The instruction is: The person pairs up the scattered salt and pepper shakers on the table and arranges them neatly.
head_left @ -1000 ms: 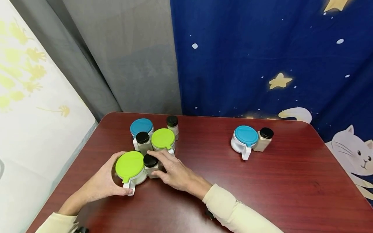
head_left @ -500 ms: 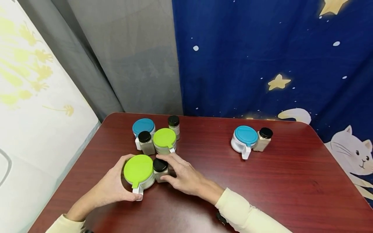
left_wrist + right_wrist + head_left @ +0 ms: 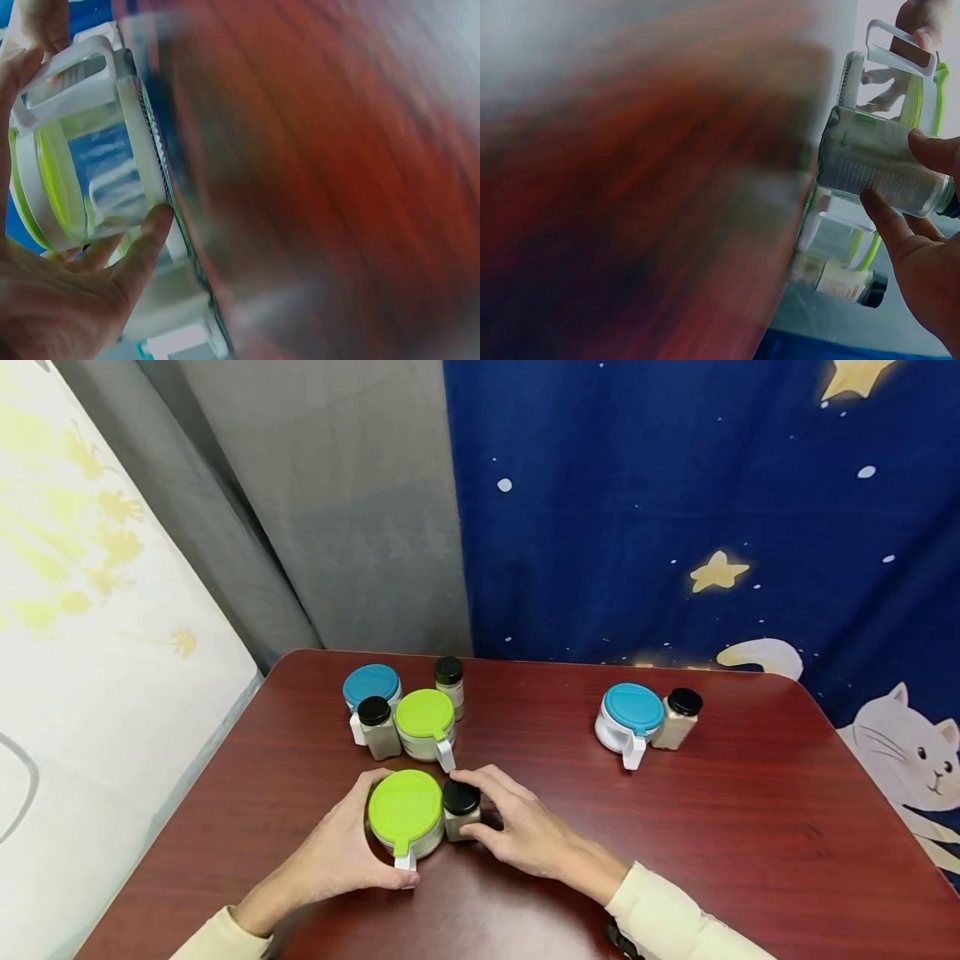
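Observation:
My left hand (image 3: pixel 337 852) grips a clear seasoning jar with a green lid (image 3: pixel 406 806), its fingers round the far left side and its thumb at the white handle (image 3: pixel 71 97). Close against that jar's right side stands a square glass spice jar with a black cap (image 3: pixel 461 810). My right hand (image 3: pixel 528 835) holds the spice jar between thumb and fingers; in the right wrist view the thumb and a finger lie on its glass (image 3: pixel 877 165). Both jars are upright, at or very near the tabletop.
Behind the hands stand a second green-lidded jar (image 3: pixel 425 718), a blue-lidded jar (image 3: pixel 372 683), a black-capped spice jar (image 3: pixel 379 731) and a round dark-capped shaker (image 3: pixel 450 685). Farther right on the red-brown table (image 3: pixel 750 827) are another blue-lidded jar (image 3: pixel 632 714) and a spice jar (image 3: pixel 678 720).
Both hands have moved right and slightly toward the person, carrying or sliding the green-lidded jar and spice jar side by side, away from the group behind. The other jars stay put.

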`<state>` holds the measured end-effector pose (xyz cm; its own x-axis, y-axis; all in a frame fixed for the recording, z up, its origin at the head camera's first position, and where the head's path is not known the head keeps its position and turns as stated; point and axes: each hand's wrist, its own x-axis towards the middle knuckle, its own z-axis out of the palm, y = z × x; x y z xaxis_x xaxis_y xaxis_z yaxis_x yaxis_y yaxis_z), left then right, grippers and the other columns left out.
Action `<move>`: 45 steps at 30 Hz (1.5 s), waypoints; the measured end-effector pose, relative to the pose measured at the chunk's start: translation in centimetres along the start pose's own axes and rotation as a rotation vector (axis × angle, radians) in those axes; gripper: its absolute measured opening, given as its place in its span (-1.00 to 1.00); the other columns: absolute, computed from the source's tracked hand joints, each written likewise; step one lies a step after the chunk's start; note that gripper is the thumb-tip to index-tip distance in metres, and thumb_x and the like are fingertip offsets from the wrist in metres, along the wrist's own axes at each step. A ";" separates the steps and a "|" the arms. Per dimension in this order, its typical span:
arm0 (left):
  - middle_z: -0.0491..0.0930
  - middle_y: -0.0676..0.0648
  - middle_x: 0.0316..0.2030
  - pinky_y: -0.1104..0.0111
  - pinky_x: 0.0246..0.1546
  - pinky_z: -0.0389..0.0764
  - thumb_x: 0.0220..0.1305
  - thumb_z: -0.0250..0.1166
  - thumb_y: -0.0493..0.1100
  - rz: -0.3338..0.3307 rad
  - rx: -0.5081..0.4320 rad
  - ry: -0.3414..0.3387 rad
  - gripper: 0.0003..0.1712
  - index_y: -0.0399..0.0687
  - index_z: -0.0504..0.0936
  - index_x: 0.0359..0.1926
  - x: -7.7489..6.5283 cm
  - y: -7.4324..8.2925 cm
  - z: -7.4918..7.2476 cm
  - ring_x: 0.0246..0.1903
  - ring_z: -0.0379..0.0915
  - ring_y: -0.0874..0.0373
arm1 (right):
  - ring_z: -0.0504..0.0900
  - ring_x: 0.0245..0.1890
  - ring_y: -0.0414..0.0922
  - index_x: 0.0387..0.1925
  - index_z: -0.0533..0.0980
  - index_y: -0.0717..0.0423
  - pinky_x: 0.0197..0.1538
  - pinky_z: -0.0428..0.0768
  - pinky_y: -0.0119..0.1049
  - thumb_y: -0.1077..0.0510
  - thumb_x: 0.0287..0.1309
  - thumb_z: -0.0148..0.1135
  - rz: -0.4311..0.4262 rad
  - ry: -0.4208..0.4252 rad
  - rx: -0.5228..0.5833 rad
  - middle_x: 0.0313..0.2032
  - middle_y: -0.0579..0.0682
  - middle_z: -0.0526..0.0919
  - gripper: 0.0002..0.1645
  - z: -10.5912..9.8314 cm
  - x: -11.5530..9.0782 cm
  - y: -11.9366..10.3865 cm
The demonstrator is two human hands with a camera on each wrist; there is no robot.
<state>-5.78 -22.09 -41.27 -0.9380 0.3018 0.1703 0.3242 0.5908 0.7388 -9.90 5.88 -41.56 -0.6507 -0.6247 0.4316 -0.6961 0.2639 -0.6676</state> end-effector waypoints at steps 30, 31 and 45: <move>0.49 0.26 0.08 0.14 0.07 0.54 -0.51 0.81 0.16 -0.070 -0.045 0.023 0.35 0.36 0.24 0.38 1.1 3.3 4.0 0.00 0.49 0.33 | 0.66 0.00 -0.18 0.39 0.40 -0.02 0.00 0.65 -0.22 0.27 0.16 0.49 -0.061 0.086 0.094 0.12 -0.12 0.55 -0.22 -3.5 -4.1 0.7; 0.49 0.26 0.08 0.15 0.06 0.54 -0.52 0.81 0.18 -0.069 -0.042 0.022 0.35 0.36 0.24 0.37 1.1 3.4 4.1 0.00 0.49 0.33 | 0.67 0.00 -0.17 0.39 0.41 -0.01 0.00 0.65 -0.21 0.27 0.16 0.50 -0.060 0.090 0.100 0.12 -0.10 0.56 -0.22 -3.6 -4.3 0.7; 0.48 0.26 0.08 0.15 0.08 0.53 -0.53 0.81 0.16 -0.075 -0.030 0.022 0.36 0.27 0.26 0.39 1.6 4.9 5.4 0.01 0.48 0.35 | 0.68 -0.01 -0.11 0.35 0.43 0.08 -0.03 0.66 -0.19 0.34 0.08 0.53 -0.055 0.124 0.114 0.11 -0.01 0.58 -0.20 -4.9 -5.7 0.8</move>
<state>-5.07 -14.66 -40.84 -0.9621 0.2406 0.1283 0.2497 0.5885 0.7690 -8.17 13.24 -41.58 -0.6501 -0.5387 0.5359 -0.6971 0.1422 -0.7027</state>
